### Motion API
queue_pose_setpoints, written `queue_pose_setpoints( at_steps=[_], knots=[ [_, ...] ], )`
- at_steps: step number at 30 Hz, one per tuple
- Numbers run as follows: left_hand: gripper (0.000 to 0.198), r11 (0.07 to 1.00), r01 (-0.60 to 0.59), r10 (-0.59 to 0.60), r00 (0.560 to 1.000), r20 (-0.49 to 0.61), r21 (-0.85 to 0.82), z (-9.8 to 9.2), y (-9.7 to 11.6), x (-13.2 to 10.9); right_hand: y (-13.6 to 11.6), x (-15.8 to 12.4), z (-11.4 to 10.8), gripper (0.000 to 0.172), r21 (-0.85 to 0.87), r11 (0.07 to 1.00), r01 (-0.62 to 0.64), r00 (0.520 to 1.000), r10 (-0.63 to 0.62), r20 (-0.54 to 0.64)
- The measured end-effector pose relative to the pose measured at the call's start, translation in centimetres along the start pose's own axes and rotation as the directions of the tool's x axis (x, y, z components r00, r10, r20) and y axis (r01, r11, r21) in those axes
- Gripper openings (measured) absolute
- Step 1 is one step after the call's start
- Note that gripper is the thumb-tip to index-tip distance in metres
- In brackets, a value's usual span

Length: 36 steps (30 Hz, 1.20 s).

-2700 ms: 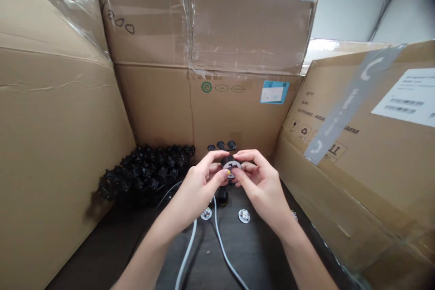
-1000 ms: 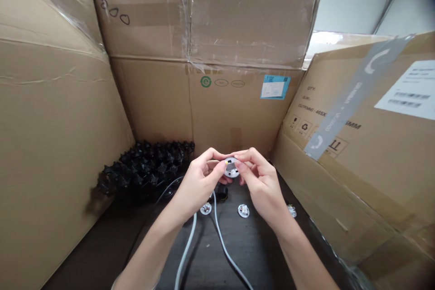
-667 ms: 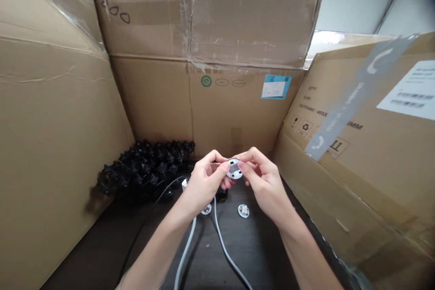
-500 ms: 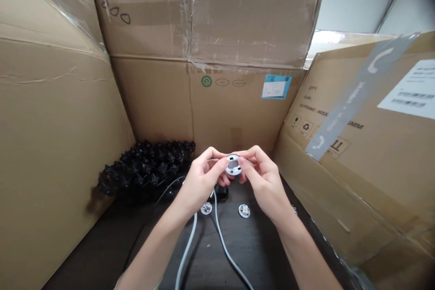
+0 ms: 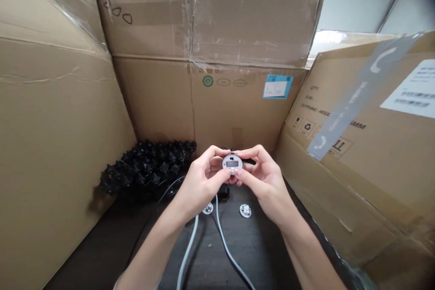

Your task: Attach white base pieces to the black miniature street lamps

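Both my hands hold a round white plastic fitting (image 5: 232, 161) up in front of me, over the table. It looks like part of a lamp holder, and a rectangular opening shows in its face. My left hand (image 5: 200, 180) grips its left side and my right hand (image 5: 263, 182) its right side, with the fingertips meeting at its lower edge. Below my hands lie two small round white parts (image 5: 245, 210) (image 5: 208, 209) and a short black piece (image 5: 223, 193). A white cable (image 5: 217, 217) runs under my left wrist.
A heap of black plastic parts (image 5: 146, 167) lies at the back left of the dark tabletop (image 5: 261, 253). Large cardboard cartons stand around it, on the left (image 5: 57, 122), at the back (image 5: 238, 99) and on the right (image 5: 340, 154), the last with a white label.
The fitting has turned in my fingers, from a dark side facing me to its white face with the opening. My hands and the view have shifted slightly upward.
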<state>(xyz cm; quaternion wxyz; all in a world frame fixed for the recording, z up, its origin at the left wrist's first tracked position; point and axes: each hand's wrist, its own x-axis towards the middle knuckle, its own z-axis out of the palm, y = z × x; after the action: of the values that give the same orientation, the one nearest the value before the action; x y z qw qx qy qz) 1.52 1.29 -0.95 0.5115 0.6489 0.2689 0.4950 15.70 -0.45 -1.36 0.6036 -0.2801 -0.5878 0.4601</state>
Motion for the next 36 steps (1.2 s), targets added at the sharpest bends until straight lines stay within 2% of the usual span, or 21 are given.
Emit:
queue_pose_setpoints(
  at_steps=[5,14,21,26,29,33,36],
  knots=[
    [0.016,0.999,-0.025,0.025,1.0,-0.017,0.029,0.0,0.4,-0.2,0.1,-0.2,0.8,0.016,-0.053,0.997,0.063,0.993,-0.068,-0.091],
    [0.015,0.998,-0.047,0.05,0.997,-0.065,0.05,0.1,-0.3,0.1,0.5,-0.2,0.5,0.013,-0.141,0.987,0.083,0.995,-0.089,-0.04],
    [0.013,0.999,-0.041,0.042,0.998,-0.053,0.023,0.3,-0.6,0.1,0.9,-0.3,0.7,0.009,-0.304,0.945,0.123,0.984,-0.156,-0.089],
    [0.013,0.996,-0.061,0.069,0.987,-0.142,0.063,0.8,-1.0,0.0,0.9,-0.4,0.7,0.009,-0.43,0.89,0.155,0.966,-0.228,-0.123],
    [0.014,0.996,-0.075,0.082,0.986,-0.144,0.053,1.1,-0.9,0.0,0.6,-0.2,0.4,0.01,-0.356,0.92,0.163,0.967,-0.221,-0.128],
    [0.017,0.998,-0.066,0.066,0.996,-0.058,0.001,1.2,-0.5,0.0,0.3,0.5,-0.4,0.013,-0.177,0.977,0.116,0.986,-0.134,-0.095],
    [0.021,0.999,-0.045,0.045,0.999,-0.027,-0.001,1.0,-0.2,-0.1,0.3,0.6,-1.0,0.012,-0.165,0.982,0.096,0.992,-0.108,-0.061]
  ],
)
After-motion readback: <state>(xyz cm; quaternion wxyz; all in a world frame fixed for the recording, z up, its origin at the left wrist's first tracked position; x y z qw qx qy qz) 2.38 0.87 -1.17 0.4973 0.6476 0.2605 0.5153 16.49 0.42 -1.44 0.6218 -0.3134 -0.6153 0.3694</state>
